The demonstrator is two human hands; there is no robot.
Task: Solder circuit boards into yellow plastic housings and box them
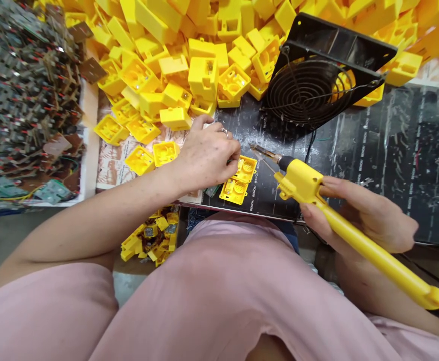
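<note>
In my right hand point(366, 215) is a yellow soldering gun point(305, 180), its handle slanting down to the right. The metal tip points left, a short way from two open yellow plastic housings point(234, 191) that lie on the black bench top. My left hand point(210, 153) is just left of and above these housings, palm down with bent fingers and a ring on one of them. Its fingertips are hidden, so whatever they pinch cannot be made out. More open yellow housings point(166, 153) lie left of that hand.
A big heap of yellow housings point(204, 75) covers the back of the bench. A black fan point(309, 90) stands tilted at back right. On the left, a white-edged tray point(89, 165) is full of circuit boards point(27, 100). Below the bench edge are more yellow parts point(155, 235).
</note>
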